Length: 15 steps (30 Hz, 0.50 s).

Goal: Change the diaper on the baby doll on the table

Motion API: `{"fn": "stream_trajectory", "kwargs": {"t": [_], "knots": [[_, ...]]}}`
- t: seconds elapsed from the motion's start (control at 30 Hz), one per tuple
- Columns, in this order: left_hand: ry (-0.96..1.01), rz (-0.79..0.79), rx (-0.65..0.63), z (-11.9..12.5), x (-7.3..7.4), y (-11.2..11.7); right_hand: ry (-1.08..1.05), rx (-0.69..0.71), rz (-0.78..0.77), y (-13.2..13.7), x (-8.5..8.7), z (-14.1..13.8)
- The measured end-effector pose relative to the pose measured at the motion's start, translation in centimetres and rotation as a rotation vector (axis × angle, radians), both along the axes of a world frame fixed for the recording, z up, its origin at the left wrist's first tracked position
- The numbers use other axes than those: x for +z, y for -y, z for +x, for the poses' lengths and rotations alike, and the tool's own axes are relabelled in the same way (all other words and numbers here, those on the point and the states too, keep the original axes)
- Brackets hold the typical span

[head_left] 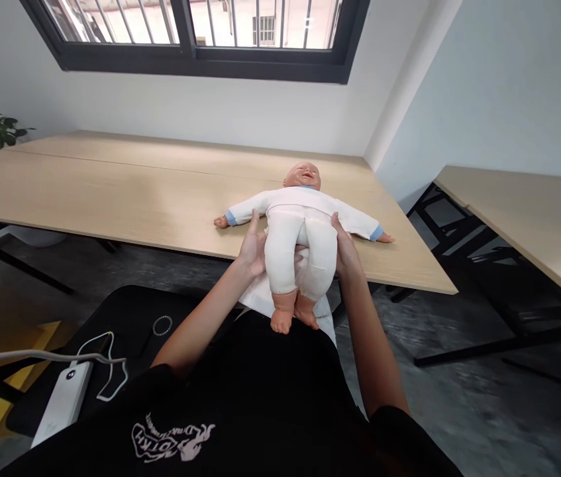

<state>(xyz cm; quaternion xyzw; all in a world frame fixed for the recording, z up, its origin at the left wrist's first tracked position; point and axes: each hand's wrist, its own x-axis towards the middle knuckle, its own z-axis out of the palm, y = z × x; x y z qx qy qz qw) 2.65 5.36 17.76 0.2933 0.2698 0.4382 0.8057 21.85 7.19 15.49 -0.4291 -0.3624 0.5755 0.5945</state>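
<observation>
Your left hand [252, 252] and right hand [346, 252] hold the doll [280, 245] between their fingers, likely because it overhangs the table's near edge [402, 273].

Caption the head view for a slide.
Left hand and right hand hold a white-clad doll around the hips, its arms outspread, its legs past the pale table's edge.

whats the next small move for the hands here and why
Probably slide the doll a little farther onto the table: its legs reach past the near edge, and the left hand and right hand are at either side of its hips.
</observation>
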Motion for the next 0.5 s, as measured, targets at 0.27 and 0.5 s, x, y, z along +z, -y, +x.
{"fn": "stream_trajectory", "kwargs": {"t": [0.27, 0.5], "knots": [[-0.202, 0.021, 0.336, -1.8, -1.1, -5.2, -0.227, -0.166, 0.019, -2.3, -1.3, 0.7], [-0.365, 0.187, 0.429, -2.3, -3.7, -8.8, -0.348, -0.308, -0.037, -3.8, -2.0, 1.2]]}}
